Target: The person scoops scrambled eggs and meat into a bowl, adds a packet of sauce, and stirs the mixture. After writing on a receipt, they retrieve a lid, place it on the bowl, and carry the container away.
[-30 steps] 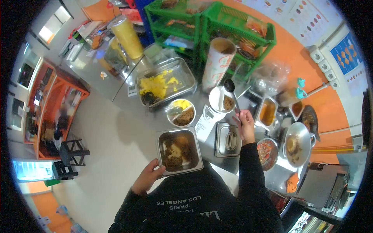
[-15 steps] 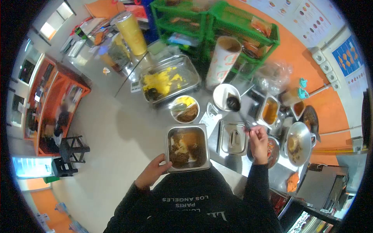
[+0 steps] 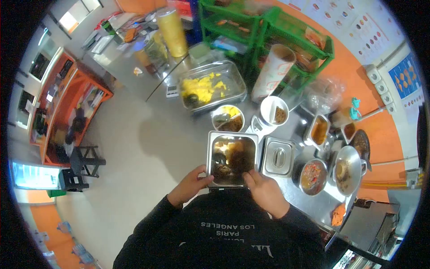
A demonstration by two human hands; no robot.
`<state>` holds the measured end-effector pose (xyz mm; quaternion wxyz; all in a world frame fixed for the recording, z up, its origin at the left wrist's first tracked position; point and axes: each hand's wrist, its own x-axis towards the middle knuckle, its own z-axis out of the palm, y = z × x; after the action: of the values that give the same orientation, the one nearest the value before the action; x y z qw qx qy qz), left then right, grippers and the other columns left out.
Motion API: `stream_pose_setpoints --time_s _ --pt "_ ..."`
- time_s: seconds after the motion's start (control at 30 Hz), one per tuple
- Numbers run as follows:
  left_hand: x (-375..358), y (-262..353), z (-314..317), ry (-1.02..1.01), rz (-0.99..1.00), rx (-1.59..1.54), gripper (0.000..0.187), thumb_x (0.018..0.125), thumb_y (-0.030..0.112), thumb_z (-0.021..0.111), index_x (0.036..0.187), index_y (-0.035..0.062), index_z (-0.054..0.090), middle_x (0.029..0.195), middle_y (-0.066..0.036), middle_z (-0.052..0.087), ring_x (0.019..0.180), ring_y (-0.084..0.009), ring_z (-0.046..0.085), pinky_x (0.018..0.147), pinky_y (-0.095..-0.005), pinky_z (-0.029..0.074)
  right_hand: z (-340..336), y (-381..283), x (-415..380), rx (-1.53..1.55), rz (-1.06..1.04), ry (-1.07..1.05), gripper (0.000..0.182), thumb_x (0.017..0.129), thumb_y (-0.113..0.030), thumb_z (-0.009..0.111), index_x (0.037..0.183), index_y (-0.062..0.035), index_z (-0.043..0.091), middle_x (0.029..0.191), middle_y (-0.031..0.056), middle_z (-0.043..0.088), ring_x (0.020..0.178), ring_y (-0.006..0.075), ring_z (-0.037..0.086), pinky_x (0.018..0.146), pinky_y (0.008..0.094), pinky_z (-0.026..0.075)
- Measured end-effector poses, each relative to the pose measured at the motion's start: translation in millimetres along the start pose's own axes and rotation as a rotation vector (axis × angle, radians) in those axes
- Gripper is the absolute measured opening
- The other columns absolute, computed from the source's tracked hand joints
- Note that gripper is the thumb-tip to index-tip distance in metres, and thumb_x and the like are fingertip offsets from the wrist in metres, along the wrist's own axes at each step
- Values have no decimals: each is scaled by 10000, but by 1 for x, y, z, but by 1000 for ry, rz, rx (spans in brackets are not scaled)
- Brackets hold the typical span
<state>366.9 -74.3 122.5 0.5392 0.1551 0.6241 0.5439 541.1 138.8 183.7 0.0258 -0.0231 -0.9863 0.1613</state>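
Note:
My left hand point(image 3: 190, 184) grips the left edge of a square metal container point(image 3: 209, 148) that holds brown food in liquid. At the container's near right corner my right hand point(image 3: 268, 195) has its fingers closed; what they hold is hidden, and no ladle handle shows clearly. Beyond the container stand two round white bowls: one point(image 3: 242, 120) has yellow and brown food, the other point(image 3: 268, 106), to its right on a white scale point(image 3: 258, 127), has a brown portion on one side.
A lidded metal container point(image 3: 278, 157), a pot of chopped food point(image 3: 313, 177) and a wok point(image 3: 347, 170) stand to the right. Further back are a glass tray with yellow food point(image 3: 204, 89), a paper roll point(image 3: 274, 71) and green crates point(image 3: 286, 36).
My right hand has moved with the ladle from the right-hand bowl down to the metal container. Brown food now shows in that bowl. The view has shifted slightly.

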Motion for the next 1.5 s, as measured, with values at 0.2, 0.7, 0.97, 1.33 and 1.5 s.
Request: stream_pose_setpoints --time_s 0.2,0.7,0.97,1.33,1.5 --pt "-6 1 -5 -35 12 -76 336 1003 211 608 1281 37 534 1174 -62 597 1085 -179 602 922 -341 534 -5 12 3 -39 11 37 298 816 -43 586 1113 -11 602 1027 156 649 815 306 684 654 395 570" --pt "-5 21 10 28 -9 30 400 980 224 632 1312 29 525 1129 -83 627 962 -156 624 774 -284 525 19 49 -11 1346 686 -193 115 976 -118 616 1052 -50 671 816 1 658 585 27 455 490 176 335" --pt "17 43 19 -24 -36 -87 281 994 190 605 1209 18 548 1068 -68 615 962 -140 623 802 -277 535 7 75 -38 1406 750 52 149 987 -152 620 1088 -54 670 794 -2 653 533 25 430 474 182 326" --pt "62 51 49 -128 -90 -292 250 1025 180 532 1235 43 527 1114 -58 593 1053 -148 593 929 -309 513 -35 117 -56 1441 762 384 156 989 -164 620 1087 -50 661 786 -18 643 534 16 431 478 187 317" --pt "67 53 47 -125 -131 -267 253 1023 172 531 1231 29 516 1157 -78 596 1100 -184 597 970 -345 517 -39 153 -51 1451 803 521 138 995 -150 607 1072 -45 653 828 -16 646 583 16 456 517 173 314"
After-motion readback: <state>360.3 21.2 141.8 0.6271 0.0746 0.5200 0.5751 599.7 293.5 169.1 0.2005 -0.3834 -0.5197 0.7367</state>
